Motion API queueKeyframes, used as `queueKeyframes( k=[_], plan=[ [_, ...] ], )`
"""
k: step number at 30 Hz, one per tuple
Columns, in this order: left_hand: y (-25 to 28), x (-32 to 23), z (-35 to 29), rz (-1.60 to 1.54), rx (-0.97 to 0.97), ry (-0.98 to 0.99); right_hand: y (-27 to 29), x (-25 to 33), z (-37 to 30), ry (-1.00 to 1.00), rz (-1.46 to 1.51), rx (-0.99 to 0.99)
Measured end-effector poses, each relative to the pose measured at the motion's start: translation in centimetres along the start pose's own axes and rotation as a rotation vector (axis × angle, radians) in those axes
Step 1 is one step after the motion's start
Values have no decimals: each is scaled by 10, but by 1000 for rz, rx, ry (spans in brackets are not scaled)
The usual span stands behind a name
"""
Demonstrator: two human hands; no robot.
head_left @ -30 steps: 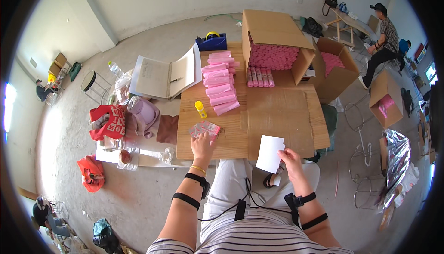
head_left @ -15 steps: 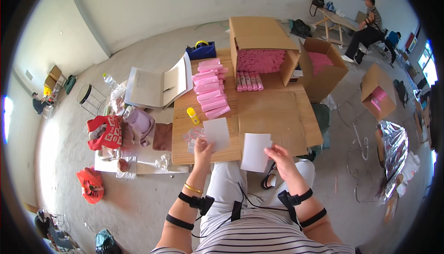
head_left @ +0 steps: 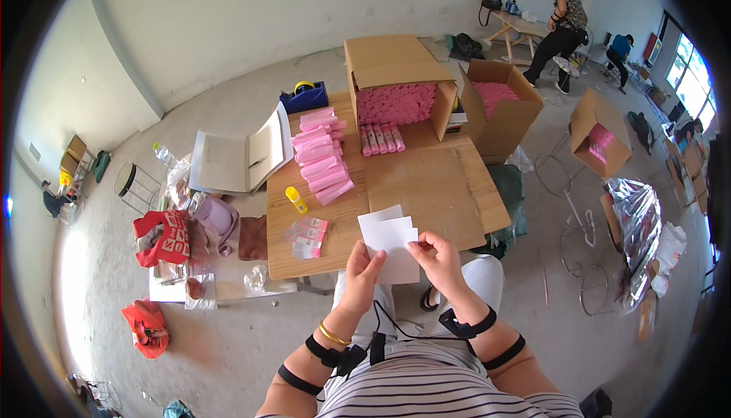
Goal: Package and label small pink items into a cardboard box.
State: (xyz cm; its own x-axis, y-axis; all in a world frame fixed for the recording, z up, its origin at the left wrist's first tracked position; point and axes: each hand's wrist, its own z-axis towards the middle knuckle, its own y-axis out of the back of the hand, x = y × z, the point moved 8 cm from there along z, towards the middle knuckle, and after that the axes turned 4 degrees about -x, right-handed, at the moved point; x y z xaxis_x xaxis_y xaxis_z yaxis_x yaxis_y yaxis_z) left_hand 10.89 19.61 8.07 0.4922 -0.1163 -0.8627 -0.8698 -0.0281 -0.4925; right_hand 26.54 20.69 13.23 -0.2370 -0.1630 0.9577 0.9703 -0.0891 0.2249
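Over the table's near edge, my left hand (head_left: 361, 271) is closed on the left side of some white paper sheets (head_left: 397, 254). They overlap, with one sheet sticking out at the top left. My right hand (head_left: 440, 261) pinches their right edge between thumb and fingers. Printed labels in pink and white (head_left: 311, 237) lie on the wooden table (head_left: 285, 258), left of my hands. Above them lies a yellow glue stick (head_left: 296, 200). Farther back, pink rolled packets (head_left: 324, 157) form a long pile, beside a short row of pink rolls with labels (head_left: 382, 139).
An open carton (head_left: 396, 64) packed with pink rolls stands at the table's back; another carton (head_left: 502, 117) is right of it. An open folder (head_left: 240, 151) and blue tape dispenser (head_left: 304, 97) lie left. A person (head_left: 563, 22) stands at the far right.
My hands have come together, and the sheets they held apart now overlap. The view has shifted, so the table appears farther left. The person at the far right has risen from sitting.
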Motion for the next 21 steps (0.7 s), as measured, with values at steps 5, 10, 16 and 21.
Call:
queueKeyframes(
  k=[5, 10, 16, 21],
  plan=[
    [-18, -10, -9, -19, 42, -40, 8, 10, -5, 28, -5, -29],
    [-19, -10, -13, -34, 51, -53, 10, 7, -8, 70, -11, -57],
    [-20, -7, -16, -33, 51, -47, 10, 4, -10, 33, 10, -26],
    [-10, -1, -18, -35, 25, -14, 3, 0, -11, 33, 26, -25]
  ],
)
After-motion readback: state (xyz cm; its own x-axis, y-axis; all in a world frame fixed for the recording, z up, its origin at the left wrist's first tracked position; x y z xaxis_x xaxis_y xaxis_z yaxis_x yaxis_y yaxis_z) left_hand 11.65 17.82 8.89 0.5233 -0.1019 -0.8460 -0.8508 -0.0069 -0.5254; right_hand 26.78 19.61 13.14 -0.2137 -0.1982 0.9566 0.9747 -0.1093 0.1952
